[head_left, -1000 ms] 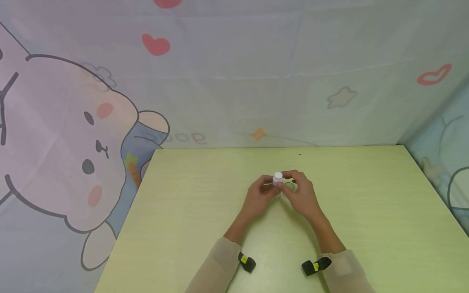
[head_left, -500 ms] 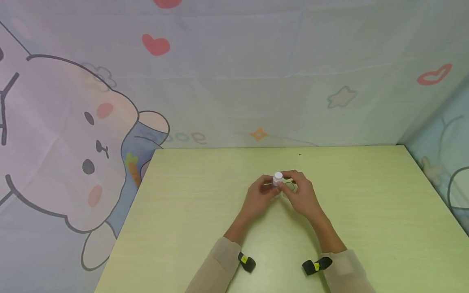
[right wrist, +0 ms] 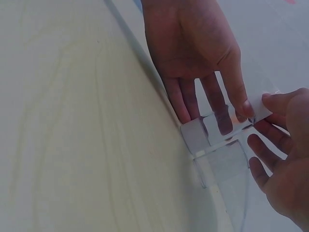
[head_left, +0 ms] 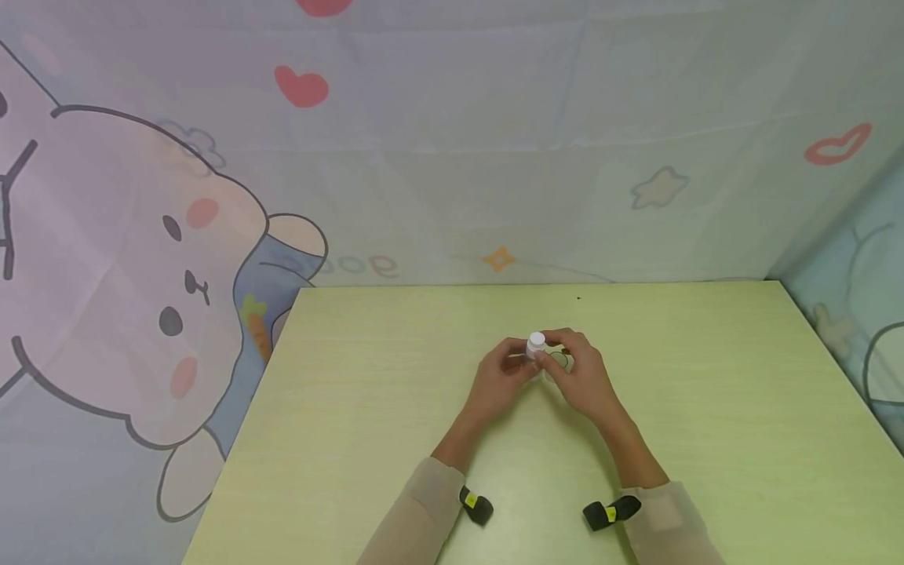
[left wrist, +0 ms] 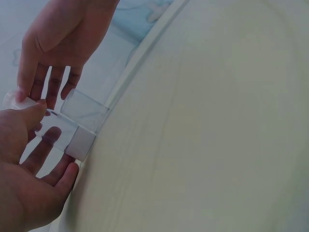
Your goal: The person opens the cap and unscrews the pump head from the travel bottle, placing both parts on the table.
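Note:
A small white-capped bottle (head_left: 536,342) stands upright between both hands at mid-table. Under it is a see-through container (left wrist: 80,143) with a whitish lower end. My left hand (head_left: 497,378) grips this container from the side, thumb near its top and fingers behind the clear wall. With thumb and fingertips, my right hand (head_left: 585,378) pinches the white bottle just below the cap; its lower fingers hang loosely beside a clear round cup (right wrist: 227,157). That cup stands right beside the container, its rim showing as a thin ring in the head view. Fingers partly hide the bottle.
The pale yellow-green table (head_left: 339,439) reaches back to a printed curtain (head_left: 452,157). A tiny dark speck (head_left: 579,298) lies near the table's back edge. Black straps (head_left: 476,506) sit at both sleeve cuffs.

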A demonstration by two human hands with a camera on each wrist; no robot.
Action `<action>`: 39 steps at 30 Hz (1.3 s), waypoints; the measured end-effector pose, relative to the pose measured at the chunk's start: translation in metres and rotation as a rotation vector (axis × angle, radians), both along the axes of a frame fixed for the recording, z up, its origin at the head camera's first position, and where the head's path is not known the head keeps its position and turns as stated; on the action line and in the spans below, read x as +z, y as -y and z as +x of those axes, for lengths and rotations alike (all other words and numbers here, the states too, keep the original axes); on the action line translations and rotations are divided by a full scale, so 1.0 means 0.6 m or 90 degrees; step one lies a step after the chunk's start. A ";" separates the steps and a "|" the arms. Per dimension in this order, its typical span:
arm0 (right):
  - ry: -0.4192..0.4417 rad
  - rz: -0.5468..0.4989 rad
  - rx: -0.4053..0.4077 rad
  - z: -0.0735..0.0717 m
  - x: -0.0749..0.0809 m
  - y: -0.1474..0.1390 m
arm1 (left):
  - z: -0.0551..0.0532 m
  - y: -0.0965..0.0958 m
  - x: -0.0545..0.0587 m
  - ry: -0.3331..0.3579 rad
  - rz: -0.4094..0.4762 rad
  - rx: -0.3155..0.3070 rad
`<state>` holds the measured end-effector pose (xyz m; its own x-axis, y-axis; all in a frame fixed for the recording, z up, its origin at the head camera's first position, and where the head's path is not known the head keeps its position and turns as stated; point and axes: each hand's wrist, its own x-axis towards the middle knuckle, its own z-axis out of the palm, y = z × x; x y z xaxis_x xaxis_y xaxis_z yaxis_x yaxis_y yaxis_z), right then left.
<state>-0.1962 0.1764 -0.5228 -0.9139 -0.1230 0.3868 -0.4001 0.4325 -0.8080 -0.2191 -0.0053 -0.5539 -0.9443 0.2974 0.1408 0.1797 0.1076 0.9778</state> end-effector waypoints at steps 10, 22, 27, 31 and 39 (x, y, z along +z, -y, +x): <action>-0.017 -0.024 -0.034 0.003 0.001 0.012 | 0.000 0.001 -0.001 0.008 0.031 -0.012; 0.009 -0.033 -0.054 0.006 0.003 0.018 | 0.000 0.004 -0.003 -0.025 0.012 -0.023; 0.001 -0.026 -0.044 0.006 0.003 0.017 | -0.001 0.003 -0.004 -0.029 0.015 -0.019; -0.012 -0.021 -0.032 0.006 0.005 0.017 | -0.001 0.002 -0.004 -0.025 0.015 -0.016; -0.024 -0.006 -0.025 0.006 0.006 0.014 | 0.000 0.002 -0.002 -0.026 0.015 -0.021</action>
<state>-0.1926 0.1678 -0.5189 -0.9027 -0.0830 0.4221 -0.4131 0.4414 -0.7966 -0.2191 -0.0067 -0.5550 -0.9274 0.3238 0.1873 0.2233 0.0774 0.9717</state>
